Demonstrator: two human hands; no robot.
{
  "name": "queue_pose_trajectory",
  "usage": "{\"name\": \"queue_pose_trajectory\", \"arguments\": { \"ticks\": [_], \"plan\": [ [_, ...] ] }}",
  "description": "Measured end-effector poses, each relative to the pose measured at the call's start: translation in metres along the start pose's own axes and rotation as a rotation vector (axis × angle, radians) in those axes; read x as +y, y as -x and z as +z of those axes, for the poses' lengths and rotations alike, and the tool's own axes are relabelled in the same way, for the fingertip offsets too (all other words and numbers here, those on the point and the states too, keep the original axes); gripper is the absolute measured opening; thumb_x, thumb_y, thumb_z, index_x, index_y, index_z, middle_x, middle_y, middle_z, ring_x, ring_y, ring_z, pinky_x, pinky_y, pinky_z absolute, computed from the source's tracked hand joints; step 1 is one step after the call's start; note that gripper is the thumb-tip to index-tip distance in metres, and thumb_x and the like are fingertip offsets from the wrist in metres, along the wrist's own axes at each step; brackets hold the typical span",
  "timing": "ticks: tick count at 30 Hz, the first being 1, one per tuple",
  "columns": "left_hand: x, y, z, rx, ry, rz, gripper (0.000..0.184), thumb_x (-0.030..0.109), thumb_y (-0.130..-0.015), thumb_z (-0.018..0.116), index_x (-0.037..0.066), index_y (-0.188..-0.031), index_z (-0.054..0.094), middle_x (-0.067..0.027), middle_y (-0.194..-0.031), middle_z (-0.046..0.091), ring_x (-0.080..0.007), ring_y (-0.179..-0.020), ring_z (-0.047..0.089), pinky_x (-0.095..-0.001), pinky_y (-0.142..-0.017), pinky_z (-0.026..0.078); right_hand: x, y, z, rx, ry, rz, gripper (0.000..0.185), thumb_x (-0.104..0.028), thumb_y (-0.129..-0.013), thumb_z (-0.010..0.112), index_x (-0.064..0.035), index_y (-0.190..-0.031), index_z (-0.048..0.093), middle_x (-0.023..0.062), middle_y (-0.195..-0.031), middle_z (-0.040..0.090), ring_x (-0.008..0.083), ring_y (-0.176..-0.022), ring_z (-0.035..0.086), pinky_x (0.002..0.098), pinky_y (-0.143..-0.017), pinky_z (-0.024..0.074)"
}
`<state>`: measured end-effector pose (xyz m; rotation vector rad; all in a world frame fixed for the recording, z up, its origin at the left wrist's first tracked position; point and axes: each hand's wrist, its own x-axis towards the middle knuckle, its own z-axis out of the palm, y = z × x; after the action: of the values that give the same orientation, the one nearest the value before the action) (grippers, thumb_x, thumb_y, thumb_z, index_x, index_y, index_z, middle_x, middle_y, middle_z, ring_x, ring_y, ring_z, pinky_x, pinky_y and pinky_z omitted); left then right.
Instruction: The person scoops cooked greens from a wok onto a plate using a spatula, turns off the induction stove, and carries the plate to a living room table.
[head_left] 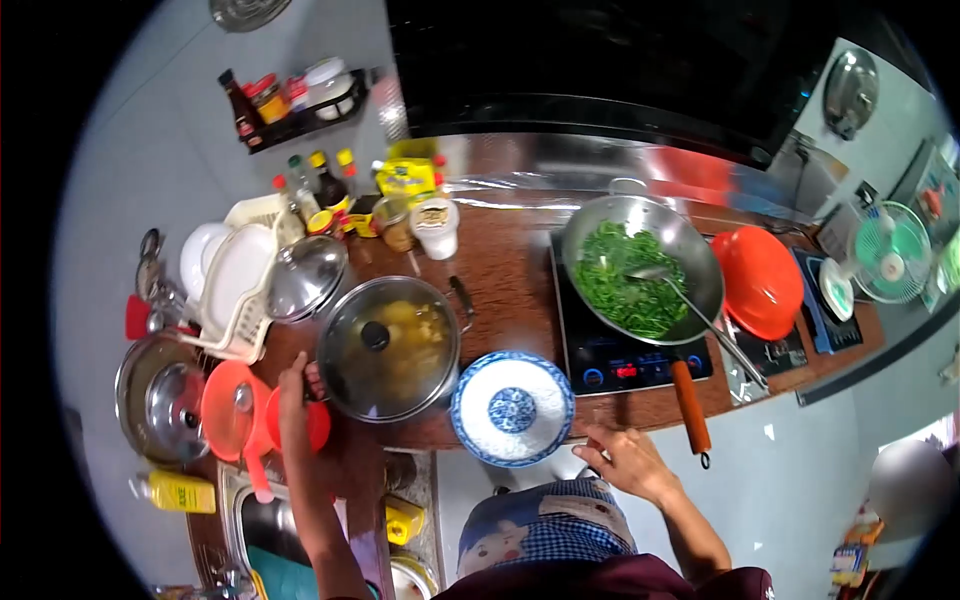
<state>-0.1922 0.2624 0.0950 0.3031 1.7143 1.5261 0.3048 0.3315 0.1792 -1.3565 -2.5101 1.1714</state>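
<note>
The left hand [294,380] is at the side handle [316,382] of the glass-lidded pot [385,378], though I cannot tell whether its fingers grip it. The right hand [630,462] is released, fingers loosely bent, near the blue-rimmed dish [478,410], which sits at the surface's [510,270] front edge between the pot and a wok [705,262] of greens [620,285].

Your one camera, worn on your head, looked forward and steeply down over your patterned apron [545,530], close above your left hand [294,385] and right hand [632,462], its round-edged, wide view reaching across the counter [510,285] to the wall rack [308,122].
</note>
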Motion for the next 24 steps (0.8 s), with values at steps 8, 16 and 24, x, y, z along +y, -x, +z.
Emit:
{"name": "queue_pose_trajectory", "arguments": {
  "ticks": [8, 16, 24],
  "plan": [
    [-0.010, -0.004, -0.007, -0.017, -0.232, 0.011, 0.021, 0.026, -0.075, 0.048, 0.012, -0.059, 0.045, 0.0021, -0.049, 0.042, -0.0116, -0.040, 0.041, -0.0333, -0.044, 0.046, 0.057, -0.023, 0.117, 0.306, 0.029, 0.258, 0.069, -0.038, -0.083, 0.053, 0.0002, -0.131, 0.021, 0.0278, -0.103, 0.053, 0.0422, -0.078, 0.058, 0.0451, -0.069, 0.0470],
    [-0.025, 0.021, -0.003, -0.079, -0.047, 0.093, 0.022, 0.024, -0.074, 0.045, 0.006, -0.064, 0.052, -0.0028, -0.051, 0.046, -0.0157, -0.043, 0.046, -0.0360, -0.047, 0.050, 0.077, -0.038, 0.136, 0.054, -1.022, 0.539, 0.064, -0.031, -0.084, 0.054, -0.0041, -0.130, 0.018, 0.0208, -0.081, 0.059, 0.0266, -0.058, 0.061, 0.0353, -0.049, 0.0515],
    [-0.032, 0.034, 0.043, 0.303, 0.057, 0.029, 0.021, 0.020, -0.073, 0.047, 0.001, -0.066, 0.054, -0.0087, -0.058, 0.050, -0.0222, -0.049, 0.050, -0.0408, -0.046, 0.051, 0.066, -0.063, 0.145, 0.047, -1.261, 0.497, 0.051, -0.015, -0.086, 0.051, -0.0034, -0.126, 0.022, 0.0190, -0.090, 0.059, 0.0244, -0.063, 0.063, 0.0307, -0.047, 0.0530]
  ]
}}
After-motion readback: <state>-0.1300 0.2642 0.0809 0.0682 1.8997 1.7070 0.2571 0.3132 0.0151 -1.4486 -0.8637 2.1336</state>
